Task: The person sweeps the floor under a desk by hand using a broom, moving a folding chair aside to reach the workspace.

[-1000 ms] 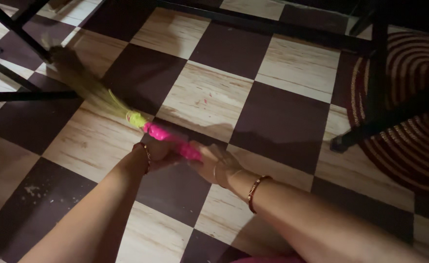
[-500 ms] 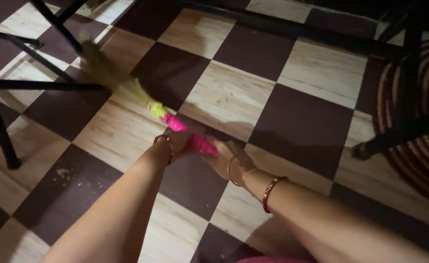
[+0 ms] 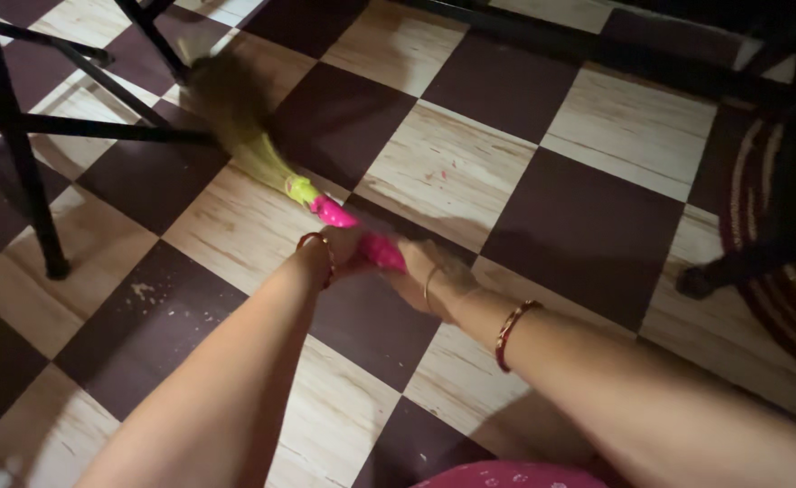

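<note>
Sweeping the checkered floor [image 3: 597, 217] — left hand [image 3: 339, 248] and right hand [image 3: 429, 280] both wrapped tight around the pink handle [image 3: 362, 237] of the broom [image 3: 262, 158]. Bristles down by the black table legs [image 3: 27, 172]. Crumbs [image 3: 145, 294] near the left edge — probably needs a pull back that way.

A checkered floor [image 3: 588, 226] of dark and wood-grain tiles carries black metal furniture legs [image 3: 27, 154], a striped round rug [image 3: 777, 244] and pale crumbs [image 3: 149, 294].
</note>
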